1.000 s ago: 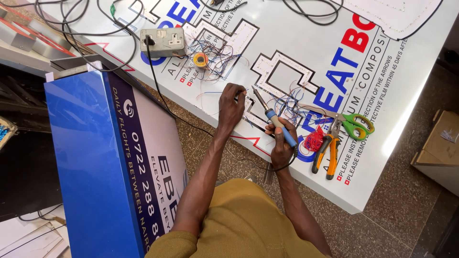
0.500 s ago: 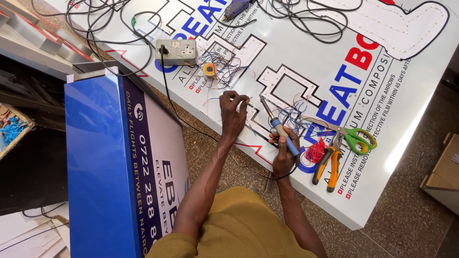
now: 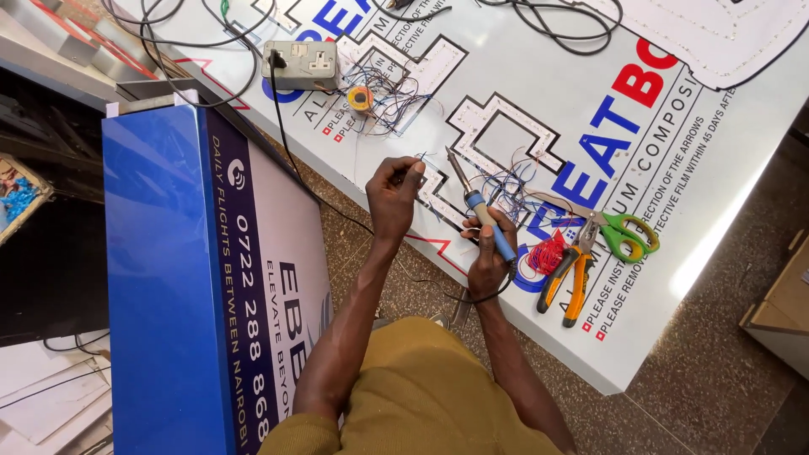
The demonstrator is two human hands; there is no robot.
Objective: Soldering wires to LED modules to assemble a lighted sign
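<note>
My right hand [image 3: 487,259] grips the blue handle of a soldering iron [image 3: 472,199]; its tip points up toward a letter-shaped outline with small lights [image 3: 497,135] on the white printed panel [image 3: 674,168]. My left hand [image 3: 394,190] is just left of the tip, fingers pinched on a thin wire [image 3: 419,173] at the panel's near edge. Loose blue and red thin wires [image 3: 510,181] lie tangled around the iron.
Green-handled scissors [image 3: 625,234], orange-handled pliers [image 3: 566,278] and a red wire bundle [image 3: 548,253] lie right of my right hand. A solder spool [image 3: 361,99] and a power socket box [image 3: 301,64] sit farther back. A blue sign box [image 3: 168,278] stands left; a cardboard box [image 3: 779,307] stands right.
My left hand has drawn slightly toward me and its fingers have closed into a pinch. The right hand and iron stay almost where they were; the camera view has shifted a little.
</note>
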